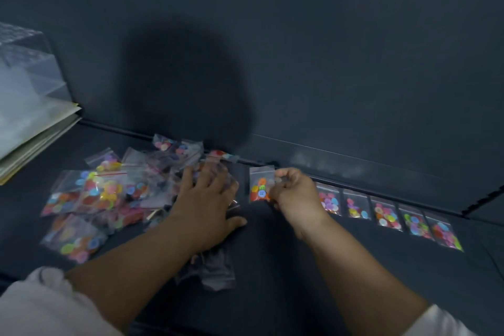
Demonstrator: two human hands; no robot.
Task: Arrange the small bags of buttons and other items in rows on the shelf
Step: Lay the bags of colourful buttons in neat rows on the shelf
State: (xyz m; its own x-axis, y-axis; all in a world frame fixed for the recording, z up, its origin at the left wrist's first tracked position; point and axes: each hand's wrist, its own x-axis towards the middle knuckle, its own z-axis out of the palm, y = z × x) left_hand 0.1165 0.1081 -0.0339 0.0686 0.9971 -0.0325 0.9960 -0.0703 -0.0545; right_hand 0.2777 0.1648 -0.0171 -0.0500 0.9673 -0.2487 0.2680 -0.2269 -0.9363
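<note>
A loose heap of small clear bags of coloured buttons (101,194) lies on the dark shelf (300,281) at the left. My left hand (207,204) rests flat on the heap's right side, fingers spread. My right hand (293,194) pinches one small bag of buttons (260,185) by its right edge, holding it upright just above the shelf near the back wall. To the right, a row of several button bags (387,213) lies side by side along the shelf.
A stack of clear plastic sleeves and papers (30,106) stands at the far left. The shelf's dark back wall (327,63) rises close behind the bags. A dark bag (215,273) lies under my left forearm.
</note>
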